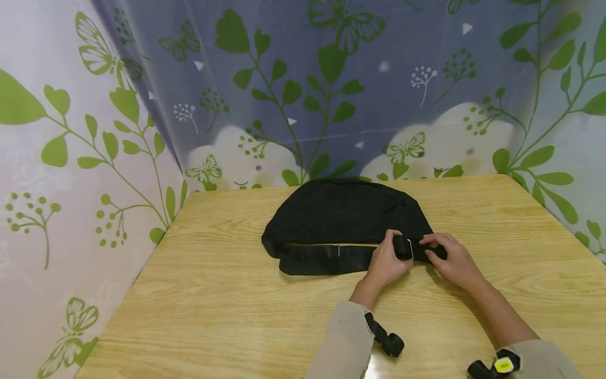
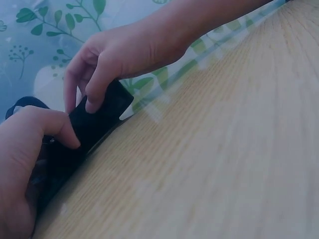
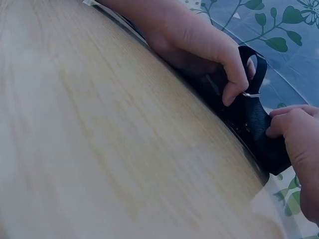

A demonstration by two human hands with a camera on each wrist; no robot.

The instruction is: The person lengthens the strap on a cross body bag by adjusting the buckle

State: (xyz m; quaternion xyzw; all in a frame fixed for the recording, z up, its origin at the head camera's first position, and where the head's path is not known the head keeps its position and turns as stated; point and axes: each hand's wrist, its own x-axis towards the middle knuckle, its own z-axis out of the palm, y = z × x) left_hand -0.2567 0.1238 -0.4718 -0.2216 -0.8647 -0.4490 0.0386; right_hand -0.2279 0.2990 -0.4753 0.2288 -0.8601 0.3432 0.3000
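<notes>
A black waist bag (image 1: 345, 210) lies flat near the back of the table, its curved side away from me. Along its front edge the black strap (image 1: 307, 263) is folded back on itself. My left hand (image 1: 388, 263) pinches the strap beside a metal slider (image 1: 411, 249), where the webbing rises in a small loop (image 3: 261, 69) in the right wrist view. Just to the right, my right hand (image 1: 452, 260) pinches the strap between thumb and fingers. Some of the left fingers are hidden behind the webbing.
The wooden table (image 1: 213, 316) extends toward me and to both sides. Patterned cloth (image 1: 284, 79) with leaves and butterflies hangs behind and at the sides. Black bands (image 1: 390, 343) dangle from both sleeves over the table.
</notes>
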